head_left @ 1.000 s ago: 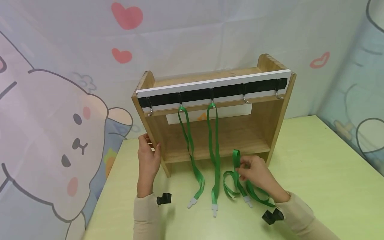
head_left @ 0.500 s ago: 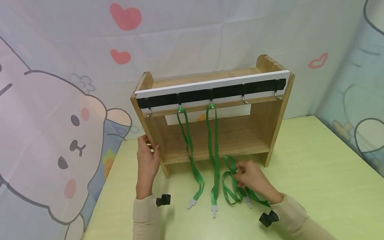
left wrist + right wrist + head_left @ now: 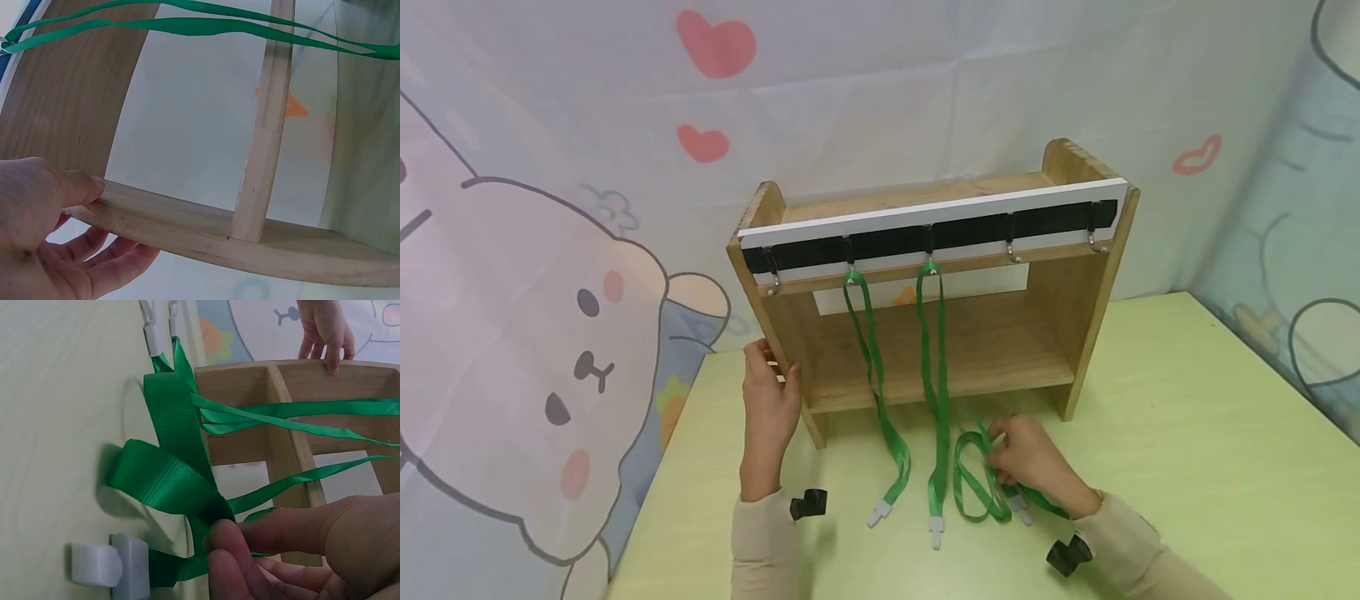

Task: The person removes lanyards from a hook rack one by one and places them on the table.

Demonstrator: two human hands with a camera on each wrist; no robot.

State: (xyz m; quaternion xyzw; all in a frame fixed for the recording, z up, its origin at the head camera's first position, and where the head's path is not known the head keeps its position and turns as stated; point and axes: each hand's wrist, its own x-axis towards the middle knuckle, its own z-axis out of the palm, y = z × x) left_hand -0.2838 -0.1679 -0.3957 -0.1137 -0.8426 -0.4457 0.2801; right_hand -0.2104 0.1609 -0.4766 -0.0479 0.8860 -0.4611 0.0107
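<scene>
My left hand [image 3: 771,408] grips the left side panel of a wooden shelf [image 3: 1007,342]. In the left wrist view its thumb [image 3: 84,187] lies on the inner face and the fingers curl round the outside. My right hand [image 3: 1033,458] pinches a looped green lanyard [image 3: 178,419] between thumb and fingers, low in front of the shelf. Part of that strap is hidden behind the fingers. Its pale plastic clip [image 3: 128,565] rests on the table. Two more green lanyards, a left one [image 3: 877,375] and a middle one [image 3: 942,400], hang from hooks, clips at the bottom.
A white rail with a black strip [image 3: 887,242] runs across the shelf's top front. Its bare hooks are one at the far left [image 3: 774,282] and two at the right, the nearer [image 3: 1012,250] and the outermost [image 3: 1097,242]. The yellow-green table [image 3: 1187,433] meets a printed cloth [image 3: 880,100] behind.
My right hand has moved down towards the table with the lanyard, and the raised strap loop has sunk and folded over. The left hand stays on the side panel.
</scene>
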